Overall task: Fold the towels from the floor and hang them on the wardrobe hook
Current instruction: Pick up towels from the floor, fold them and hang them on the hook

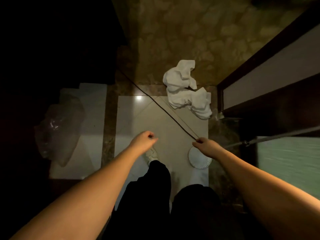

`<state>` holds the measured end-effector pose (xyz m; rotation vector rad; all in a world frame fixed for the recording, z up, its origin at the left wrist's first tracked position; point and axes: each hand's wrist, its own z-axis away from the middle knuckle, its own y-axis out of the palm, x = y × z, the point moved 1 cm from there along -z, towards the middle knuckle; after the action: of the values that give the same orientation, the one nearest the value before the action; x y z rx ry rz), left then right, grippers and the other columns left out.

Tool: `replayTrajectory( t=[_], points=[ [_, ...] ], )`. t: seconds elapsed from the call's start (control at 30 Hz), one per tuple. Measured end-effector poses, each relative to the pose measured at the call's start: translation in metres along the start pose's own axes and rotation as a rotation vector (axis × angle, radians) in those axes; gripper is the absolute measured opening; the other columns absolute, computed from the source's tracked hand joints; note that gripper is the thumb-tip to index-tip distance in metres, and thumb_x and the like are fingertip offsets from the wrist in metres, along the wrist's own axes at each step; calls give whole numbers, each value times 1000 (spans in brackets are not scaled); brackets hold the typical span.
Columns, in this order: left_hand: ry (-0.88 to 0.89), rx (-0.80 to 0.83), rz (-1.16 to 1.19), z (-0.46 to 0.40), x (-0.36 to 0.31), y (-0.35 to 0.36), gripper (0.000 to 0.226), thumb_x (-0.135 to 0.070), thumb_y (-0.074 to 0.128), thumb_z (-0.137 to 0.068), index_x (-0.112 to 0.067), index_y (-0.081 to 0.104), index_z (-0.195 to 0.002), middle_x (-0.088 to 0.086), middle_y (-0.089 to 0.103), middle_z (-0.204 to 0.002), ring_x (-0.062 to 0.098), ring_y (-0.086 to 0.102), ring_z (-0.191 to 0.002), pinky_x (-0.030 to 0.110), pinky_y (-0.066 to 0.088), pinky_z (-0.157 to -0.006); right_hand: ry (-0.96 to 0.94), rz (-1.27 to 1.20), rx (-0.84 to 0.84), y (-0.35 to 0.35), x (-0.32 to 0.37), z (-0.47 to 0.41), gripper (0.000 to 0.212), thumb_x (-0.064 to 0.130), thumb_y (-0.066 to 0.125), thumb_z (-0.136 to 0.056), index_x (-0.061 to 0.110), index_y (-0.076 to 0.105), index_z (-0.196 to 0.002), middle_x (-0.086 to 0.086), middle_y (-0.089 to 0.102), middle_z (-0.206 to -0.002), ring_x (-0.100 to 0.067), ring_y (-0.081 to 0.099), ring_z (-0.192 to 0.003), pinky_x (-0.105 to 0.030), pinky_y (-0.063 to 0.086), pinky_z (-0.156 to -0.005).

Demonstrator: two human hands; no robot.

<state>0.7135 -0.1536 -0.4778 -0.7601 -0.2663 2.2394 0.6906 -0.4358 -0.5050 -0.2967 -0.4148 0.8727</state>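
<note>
Underfoot, glossy tile floor (pixel 161 118) meets patterned carpet (pixel 181 40).

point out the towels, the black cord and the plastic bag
towels (pixel 187 90): head view, middle of the crumpled white heap
black cord (pixel 166 112): head view, mid-length
plastic bag (pixel 57 129): head view, its crinkled middle

towels (pixel 187 89): 2 | hands (pixel 147 138): 2 | cord (pixel 155 101): 1 | plastic bag (pixel 57 129): 1
</note>
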Motion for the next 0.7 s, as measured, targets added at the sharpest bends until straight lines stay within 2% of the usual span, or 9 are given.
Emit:
replayTrajectory(
  t=[0.1, 0.17, 0.3, 0.33, 0.4, 0.47, 0.6, 0.7],
  points=[
    [-8, 40, -21, -57, -21, -20, 32, -25, 65, -94, -11, 65, -122, 12, 67, -120, 27, 62, -108, 32, 48, -91, 51, -86, 4, -18, 12, -45, 56, 49, 54, -99, 14, 53, -142, -10, 57, -142, -29, 55, -124, -28, 37, -89],
    [-2, 63, -43, -92, -35, -25, 32, -27, 67, -93, -11, 65, -120, 10, 67, -119, 25, 62, -106, 32, 48, -91, 74, -130, -6, -29, 16, -75, 54, 46, 53, -100, 13, 52, -143, -11, 56, -142, -30, 55, -124, -29, 38, -90],
    [37, 145, -140, -169, -62, -15, 38, -35, 65, -93, -15, 64, -125, 5, 65, -125, 19, 59, -102, 25, 42, -82, 103, -230, 8, -50, 9, -144, 51, 41, 52, -102, 9, 51, -142, -12, 60, -126, -23, 55, -100, -30, 40, -85],
    [50, 167, -158, -190, -70, -10, 39, -36, 64, -94, -15, 63, -126, 5, 64, -128, 19, 60, -105, 25, 41, -82, 111, -246, 7, -54, 5, -164, 50, 39, 52, -102, 8, 51, -141, -13, 60, -129, -23, 55, -102, -31, 40, -87],
    [68, 199, -182, -230, -88, 3, 40, -37, 63, -94, -15, 62, -128, 3, 63, -130, 21, 60, -109, 25, 41, -82, 152, -281, 14, -60, -8, -203, 49, 36, 53, -103, 6, 50, -142, -16, 54, -141, -29, 54, -120, -34, 39, -98],
    [77, 223, -182, -274, -109, 18, 38, -38, 62, -95, -17, 62, -126, 2, 63, -126, 21, 61, -105, 27, 43, -80, 189, -318, 4, -67, -21, -245, 50, 35, 55, -102, 5, 50, -142, -17, 51, -146, -33, 48, -132, -34, 36, -105],
    [86, 266, -226, -369, -140, 56, 24, -39, 62, -94, -19, 65, -107, 4, 67, -111, 20, 60, -95, 29, 43, -77, 208, -383, -48, -77, -49, -336, 51, 32, 64, -97, 1, 55, -136, -19, 55, -141, -33, 52, -129, -34, 37, -104],
    [49, 301, -227, -434, -150, 87, 24, -36, 63, -93, -16, 65, -105, 6, 67, -104, 19, 61, -87, 28, 44, -69, 236, -451, -52, -83, -67, -398, 56, 28, 66, -96, 1, 49, -142, -21, 48, -147, -34, 48, -132, -37, 39, -103]
  ],
)
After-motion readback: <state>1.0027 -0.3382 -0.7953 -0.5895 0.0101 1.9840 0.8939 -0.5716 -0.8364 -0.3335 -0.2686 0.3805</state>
